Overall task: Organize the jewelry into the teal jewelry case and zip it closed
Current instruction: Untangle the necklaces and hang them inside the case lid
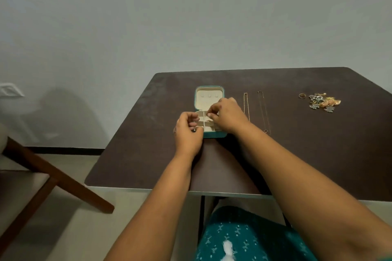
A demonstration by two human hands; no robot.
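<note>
Open teal zip jewelry case with cream lining [209,99] sits mid-bench toward far edge; light, rigid.

Right hand [228,115] fingers pinch something tiny over compartments; left hand [187,131] fingers curl at case's left rim, contents unclear.

Two thin gold chains [247,108] beside case: limp, tangle-prone; lift by ends.

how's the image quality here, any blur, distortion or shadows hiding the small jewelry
Head view: dim, soft light, no glare; wide-angle bend bows the table edges; the jewelry pile and two chains are too small and soft for detail; both hands, left hand and right hand, cover much of the teal jewelry case tray.
</note>
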